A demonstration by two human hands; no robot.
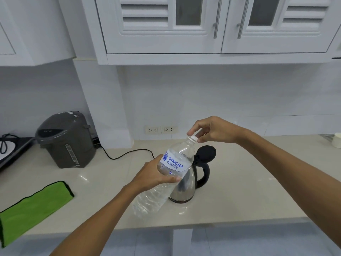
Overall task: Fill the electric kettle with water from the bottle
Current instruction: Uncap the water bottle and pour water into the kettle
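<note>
The left hand [150,177] is gripping the middle of the clear water bottle [167,174], holding it tilted above the table [239,191]. The right hand [212,131] is pinching the bottle's white cap [192,138] between its fingertips. The steel electric kettle [190,183] is standing just behind the bottle, its black lid [207,153] flipped up. A green cloth [33,207] is lying at the left, with a grey water dispenser [66,140] beyond.

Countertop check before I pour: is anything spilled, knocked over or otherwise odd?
Nothing stands out. The kettle stands upright with its lid flipped open, the bottle is still capped, and the counter looks dry.
</note>
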